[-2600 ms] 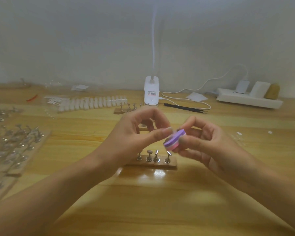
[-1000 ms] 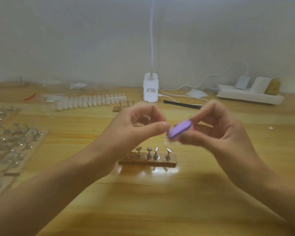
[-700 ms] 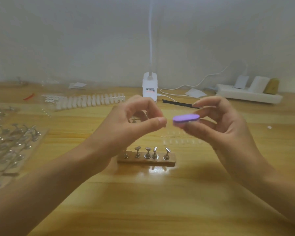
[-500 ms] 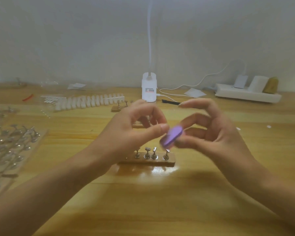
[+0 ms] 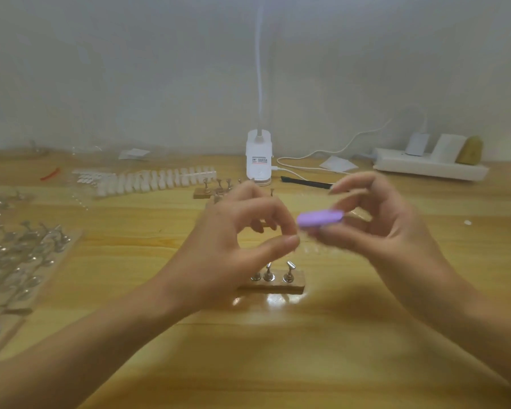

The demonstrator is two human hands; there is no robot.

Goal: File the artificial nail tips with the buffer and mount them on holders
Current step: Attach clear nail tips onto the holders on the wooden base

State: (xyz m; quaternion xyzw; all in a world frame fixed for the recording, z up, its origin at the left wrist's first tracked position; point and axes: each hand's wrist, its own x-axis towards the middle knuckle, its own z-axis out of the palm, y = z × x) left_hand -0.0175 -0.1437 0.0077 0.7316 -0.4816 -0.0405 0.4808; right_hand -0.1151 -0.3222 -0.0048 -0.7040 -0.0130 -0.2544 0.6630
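Pale wall (image 5: 130,69) behind wooden table (image 5: 248,364)

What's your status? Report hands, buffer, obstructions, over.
Right hand pinches purple buffer, roughly level. Left hand thumb and forefinger pinched beside it; nail tip too blurred to confirm. Holder stand on table beneath; no obstruction seen.

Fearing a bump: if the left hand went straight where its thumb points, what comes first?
Likely the purple buffer, pinched in the right hand beyond the thumb of the left hand; blur hides depth.

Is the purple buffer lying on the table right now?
No, the right hand holds the purple buffer up above the wooden table.
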